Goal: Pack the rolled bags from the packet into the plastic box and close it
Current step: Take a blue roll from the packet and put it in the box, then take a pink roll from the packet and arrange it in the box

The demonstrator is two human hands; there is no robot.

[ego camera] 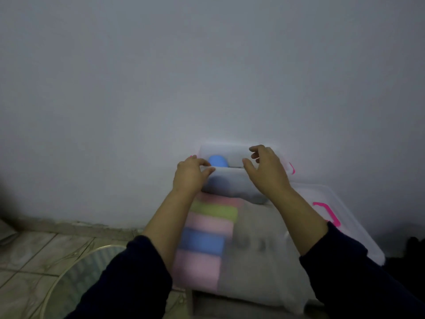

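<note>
1. Pale grey wall (207,77) fills most of the view, with tiled floor (30,254) at lower left and a round, ribbed, glassy object (87,272) beside the person's left sleeve.
2. Down the middle lies the packet (259,254), a translucent plastic bag holding rolled bags (207,226) stacked in a column: pink, green, pink, blue, pink. Dark print runs across the packet, but it is too blurred to read.
3. At the far end, against the wall, sits the plastic box (232,178), translucent white, its near wall facing the camera and a pink clasp (292,168) on its right side.
4. One blue roll (218,161) is already inside the box, toward its left end.
5. Left hand (190,173) is on the box's near-left rim, fingers curled over the edge and gripping it.
6. Right hand (266,171) hovers above the box's right half, fingers and thumb spread apart and bent, holding nothing.
7. Off to the right rests the lid (349,226), flat, white, with a pink handle (326,212), partly under the right forearm. The box is uncovered.
</note>
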